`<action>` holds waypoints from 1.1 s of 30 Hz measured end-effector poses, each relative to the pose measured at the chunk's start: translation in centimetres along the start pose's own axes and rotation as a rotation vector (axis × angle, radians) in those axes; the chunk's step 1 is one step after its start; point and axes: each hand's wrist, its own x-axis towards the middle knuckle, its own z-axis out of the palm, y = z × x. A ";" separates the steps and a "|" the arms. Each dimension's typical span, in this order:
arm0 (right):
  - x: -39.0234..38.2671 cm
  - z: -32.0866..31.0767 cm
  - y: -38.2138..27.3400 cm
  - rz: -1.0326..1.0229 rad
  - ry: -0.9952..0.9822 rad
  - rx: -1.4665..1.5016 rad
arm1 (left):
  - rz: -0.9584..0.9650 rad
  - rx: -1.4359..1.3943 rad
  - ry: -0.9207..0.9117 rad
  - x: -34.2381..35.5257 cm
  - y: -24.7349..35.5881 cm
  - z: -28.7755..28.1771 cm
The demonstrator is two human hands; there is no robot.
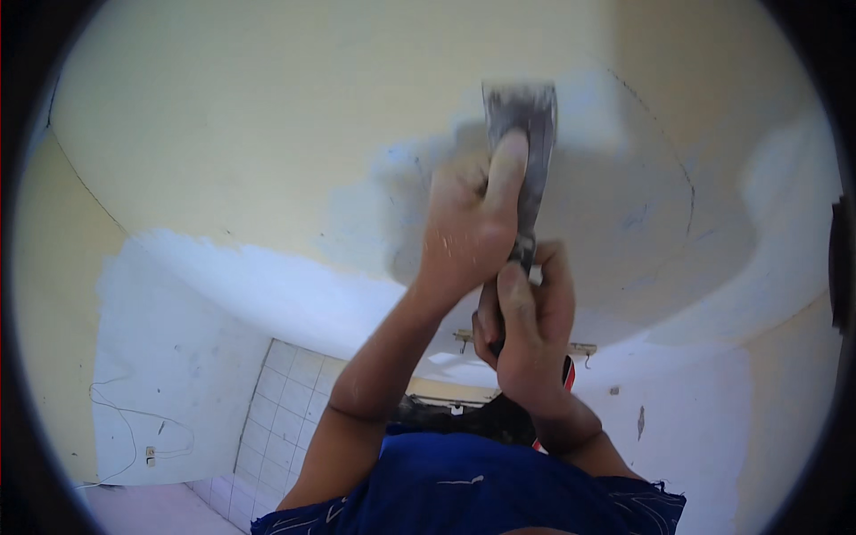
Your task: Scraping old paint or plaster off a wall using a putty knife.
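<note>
A putty knife (521, 105) with a broad, smeared metal blade stands upright in front of the wall, blade end up. My left hand (468, 223) is closed around its upper part, the thumb laid along the tool just below the blade. Lower down, my right hand (537, 325) wraps the dark handle, its thumb pressed on it. Both hands look dusty. Whether the blade edge touches the wall cannot be told. The cream wall (267, 116) behind carries pale bluish-white patches around the hands, partly under a shadow.
A hook rail (582, 349) is partly hidden behind my right hand. White tiles (285, 383) cover part of the surface at lower left. A loose cable (134, 415) hangs near a wall socket (150, 453). A dark object (838, 267) sits at the right edge.
</note>
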 end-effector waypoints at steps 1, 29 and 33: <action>-0.3 -0.5 0.9 0.049 0.028 0.009 | -0.028 0.067 0.006 -0.6 -1.1 -0.2; 0.2 0.4 1.2 -0.018 0.031 -0.020 | -0.030 -0.036 0.030 -0.5 -0.9 -0.5; -0.2 -0.5 2.3 0.059 0.040 -0.035 | -0.064 0.014 0.043 -1.4 -2.7 -0.8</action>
